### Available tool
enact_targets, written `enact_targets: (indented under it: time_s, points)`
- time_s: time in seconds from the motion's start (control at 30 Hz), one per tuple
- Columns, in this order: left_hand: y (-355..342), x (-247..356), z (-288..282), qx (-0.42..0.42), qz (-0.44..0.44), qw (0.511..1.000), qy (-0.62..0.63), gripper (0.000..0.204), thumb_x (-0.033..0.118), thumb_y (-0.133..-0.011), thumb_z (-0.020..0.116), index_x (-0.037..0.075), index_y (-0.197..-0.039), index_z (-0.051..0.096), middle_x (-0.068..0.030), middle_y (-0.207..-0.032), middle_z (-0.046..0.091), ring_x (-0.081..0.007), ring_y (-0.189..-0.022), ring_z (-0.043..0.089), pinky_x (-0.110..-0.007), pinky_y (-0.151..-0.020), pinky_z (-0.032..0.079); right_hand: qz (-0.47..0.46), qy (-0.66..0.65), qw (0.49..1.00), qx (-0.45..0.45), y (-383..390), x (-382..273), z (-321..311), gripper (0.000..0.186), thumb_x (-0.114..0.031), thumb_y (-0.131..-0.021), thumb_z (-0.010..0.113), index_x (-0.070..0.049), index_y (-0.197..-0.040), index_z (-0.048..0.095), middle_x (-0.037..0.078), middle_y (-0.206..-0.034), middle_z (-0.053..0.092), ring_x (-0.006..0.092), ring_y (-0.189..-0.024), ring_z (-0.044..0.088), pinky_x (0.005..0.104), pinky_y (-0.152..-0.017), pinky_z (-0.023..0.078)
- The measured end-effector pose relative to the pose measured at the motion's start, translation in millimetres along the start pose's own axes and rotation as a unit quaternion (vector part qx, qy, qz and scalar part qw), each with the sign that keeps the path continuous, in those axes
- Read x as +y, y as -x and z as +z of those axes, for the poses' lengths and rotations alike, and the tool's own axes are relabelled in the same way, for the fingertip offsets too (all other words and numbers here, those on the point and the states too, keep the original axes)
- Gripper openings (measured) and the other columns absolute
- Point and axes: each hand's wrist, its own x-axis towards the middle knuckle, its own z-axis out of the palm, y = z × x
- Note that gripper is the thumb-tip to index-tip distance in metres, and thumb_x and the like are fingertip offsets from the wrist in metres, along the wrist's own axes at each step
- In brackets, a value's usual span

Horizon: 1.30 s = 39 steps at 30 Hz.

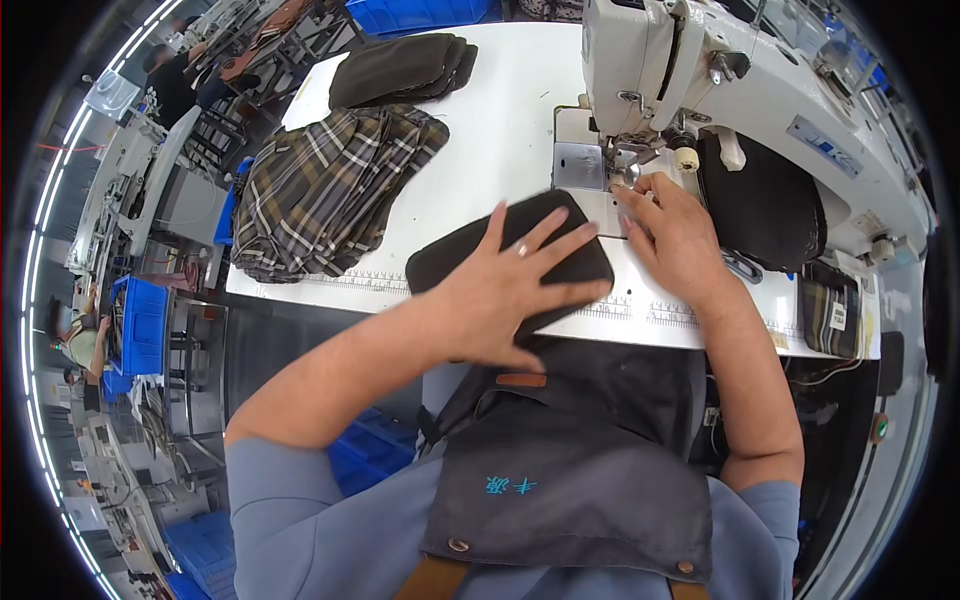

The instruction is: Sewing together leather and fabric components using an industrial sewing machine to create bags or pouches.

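My left hand (520, 270) lies with fingers spread on a dark, rounded fabric panel (440, 258) at the table's front edge. A ring is on one finger. My right hand (672, 232) is at the needle area of a white sewing machine (640, 70), its fingers curled beside the presser foot (612, 160). Whatever those fingertips pinch is too small to make out. The dark panel lies in front of the metal needle plate (577, 165), apart from the needle.
A stack of plaid fabric pieces (330, 190) lies on the left of the white table (480, 120), with dark panels (400, 70) behind it. More dark pieces (765, 200) sit under the machine arm. Right of my hand are metal snips (740, 266) and a folded plaid piece (831, 310).
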Motion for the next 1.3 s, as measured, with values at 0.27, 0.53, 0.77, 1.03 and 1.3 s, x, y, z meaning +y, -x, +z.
enact_targets:
  time_s: [0.27, 0.53, 0.77, 1.03, 1.3]
  points:
    - [53.6, -2.4, -61.2, 0.152, -0.067, 0.982, 0.084, 0.049, -0.005, -0.083, 0.056, 0.005, -0.130, 0.065, -0.0140, -0.107, 0.073, -0.0294, -0.098, 0.073, -0.037, -0.086, 0.059, 0.010, 0.006, 1.000, -0.006, -3.6, -2.7, 1.4, 0.030, -0.012, -0.088, 0.068, -0.005, -0.118, 0.068, 0.011, -0.106, 0.060, 0.0301, -0.095, 0.063, 0.0431, -0.080, 0.052]
    - [60.7, -154.3, -142.8, 0.375, -0.208, 0.894, 0.134, 0.020, 0.012, -0.097, 0.067, 0.002, -0.113, 0.073, -0.0020, -0.082, 0.073, -0.0045, -0.076, 0.059, -0.024, -0.070, 0.049, 0.010, 0.004, 1.000, -0.006, -1.8, -7.1, 0.3, 0.029, -0.012, -0.088, 0.069, -0.006, -0.116, 0.069, 0.010, -0.105, 0.061, 0.0294, -0.091, 0.064, 0.0433, -0.078, 0.052]
    - [17.3, -62.2, -71.9, 0.267, -0.117, 0.948, -0.130, 0.039, -0.002, -0.083, 0.057, 0.003, -0.120, 0.070, -0.0167, -0.112, 0.073, -0.0301, -0.096, 0.073, -0.039, -0.086, 0.059, -0.027, -0.017, 0.999, 0.010, 2.1, 0.4, -3.7, 0.026, -0.009, -0.087, 0.068, -0.006, -0.112, 0.070, 0.011, -0.100, 0.064, 0.0311, -0.085, 0.065, 0.0433, -0.072, 0.053]
    - [11.4, 2.5, -24.3, 0.121, -0.103, 0.986, -0.050, 0.061, 0.051, -0.078, 0.080, 0.007, -0.119, 0.070, -0.0074, -0.112, 0.074, -0.0205, -0.100, 0.071, -0.041, -0.097, 0.048, 0.002, 0.028, 0.999, 0.041, 56.2, -20.7, -44.6, 0.024, -0.006, -0.080, 0.075, -0.005, -0.104, 0.071, 0.009, -0.094, 0.067, 0.0294, -0.085, 0.066, 0.0402, -0.073, 0.054]
    - [-32.1, -50.8, 12.3, 0.265, -0.184, 0.946, -0.022, 0.070, 0.051, -0.065, 0.089, 0.008, -0.117, 0.067, -0.0078, -0.090, 0.072, -0.0327, -0.085, 0.068, -0.038, -0.089, 0.051, 0.136, 0.123, 0.977, 0.107, 103.5, 1.4, -51.5, 0.029, -0.010, -0.083, 0.075, -0.004, -0.112, 0.070, 0.012, -0.115, 0.068, 0.0343, -0.102, 0.064, 0.0432, -0.089, 0.050]
